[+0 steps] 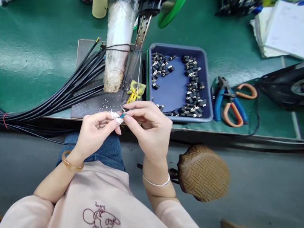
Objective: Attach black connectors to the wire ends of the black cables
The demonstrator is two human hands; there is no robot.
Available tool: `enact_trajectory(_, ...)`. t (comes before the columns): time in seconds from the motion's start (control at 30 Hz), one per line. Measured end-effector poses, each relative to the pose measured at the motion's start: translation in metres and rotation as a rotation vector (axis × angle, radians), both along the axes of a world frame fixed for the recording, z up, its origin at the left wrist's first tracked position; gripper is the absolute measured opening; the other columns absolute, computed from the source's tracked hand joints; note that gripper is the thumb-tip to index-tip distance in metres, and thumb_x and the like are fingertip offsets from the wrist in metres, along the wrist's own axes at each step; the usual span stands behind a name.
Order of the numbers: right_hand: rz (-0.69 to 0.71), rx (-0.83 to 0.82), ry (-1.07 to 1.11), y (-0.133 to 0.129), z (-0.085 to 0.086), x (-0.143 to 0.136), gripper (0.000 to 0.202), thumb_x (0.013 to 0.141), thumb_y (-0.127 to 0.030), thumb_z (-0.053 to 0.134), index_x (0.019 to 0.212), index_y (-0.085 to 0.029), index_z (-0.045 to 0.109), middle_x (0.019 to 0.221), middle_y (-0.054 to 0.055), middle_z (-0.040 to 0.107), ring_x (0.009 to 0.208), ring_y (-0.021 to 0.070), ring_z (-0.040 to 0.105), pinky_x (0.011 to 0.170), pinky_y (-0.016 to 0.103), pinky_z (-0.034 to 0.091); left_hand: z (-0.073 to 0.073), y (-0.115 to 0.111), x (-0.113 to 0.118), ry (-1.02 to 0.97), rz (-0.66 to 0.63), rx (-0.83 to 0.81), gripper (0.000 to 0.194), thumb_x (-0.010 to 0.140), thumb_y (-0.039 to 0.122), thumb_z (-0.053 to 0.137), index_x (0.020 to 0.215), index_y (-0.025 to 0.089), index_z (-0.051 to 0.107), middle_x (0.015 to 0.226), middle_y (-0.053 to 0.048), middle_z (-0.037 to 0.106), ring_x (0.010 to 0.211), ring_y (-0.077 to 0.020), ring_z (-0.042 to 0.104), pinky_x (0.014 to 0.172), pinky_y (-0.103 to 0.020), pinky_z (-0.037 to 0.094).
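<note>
Over the bench's front edge, my left hand [94,128] is closed in a pinch, with white wrapping on its fingertips. A short bit of blue wire [122,115] shows between my fingertips. My right hand [149,124] pinches at the same wire from the other side, thumb against forefinger. A thin black cable runs below my left wrist; whether it joins the blue wire is hidden by the fingers. Just beyond the hands are yellow tweezers [133,95] and a dark board [78,110] sprinkled with white bits. A soldering iron [142,31] slants down toward them.
A white plastic-wrapped tube [119,35] stands beside the iron. Right of it, a blue tray [170,92] holds several black connectors. Pliers [226,97] lie farther right. Bundled black cables [32,113] stretch across the left side. Below the bench is a brown stool [203,173].
</note>
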State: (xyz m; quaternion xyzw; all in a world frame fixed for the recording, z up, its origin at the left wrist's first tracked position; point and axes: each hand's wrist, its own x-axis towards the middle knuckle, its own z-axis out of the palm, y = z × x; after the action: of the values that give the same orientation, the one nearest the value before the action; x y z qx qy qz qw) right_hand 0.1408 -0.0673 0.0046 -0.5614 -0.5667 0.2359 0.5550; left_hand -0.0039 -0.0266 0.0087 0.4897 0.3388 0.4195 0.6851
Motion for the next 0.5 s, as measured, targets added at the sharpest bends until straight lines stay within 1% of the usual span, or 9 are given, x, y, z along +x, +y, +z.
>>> enact_trajectory(0.2, 0.06, -0.05, 0.126, 0.0024, -0.004, 0.0038, 0.006, 0.084, -0.017, 0.071, 0.083, -0.023, 0.074, 0.098, 0.002, 0.074, 0.086, 0.0132, 0.072, 0.069, 0.024, 0.063, -0.0015, -0.0015, -0.001, 0.044, -0.02, 0.035, 0.031, 0.08, 0.039, 0.08, 0.069, 0.012, 0.068, 0.057, 0.001, 0.065, 0.044, -0.0028, 0.043, 0.049, -0.017, 0.043)
enact_trajectory(0.37, 0.084, -0.067, 0.198, 0.0034, -0.0056, 0.0065, 0.011, 0.082, -0.014, 0.072, 0.082, -0.024, 0.075, 0.098, 0.001, 0.074, 0.086, 0.0114, 0.071, 0.07, 0.022, 0.062, 0.0006, -0.0008, -0.0045, 0.127, -0.057, 0.101, 0.035, 0.085, 0.04, 0.075, 0.064, 0.012, 0.067, 0.058, 0.0, 0.065, 0.048, -0.0048, 0.048, 0.052, -0.018, 0.044)
enact_trajectory(0.5, 0.111, -0.072, 0.238, 0.0025, -0.0062, 0.0086, 0.013, 0.081, -0.012, 0.073, 0.082, -0.025, 0.076, 0.097, 0.0, 0.074, 0.086, 0.0107, 0.071, 0.072, 0.021, 0.063, 0.002, -0.0004, -0.0063, 0.163, -0.084, 0.139, 0.036, 0.089, 0.039, 0.071, 0.064, 0.013, 0.066, 0.06, -0.001, 0.065, 0.049, -0.0048, 0.046, 0.052, -0.018, 0.042)
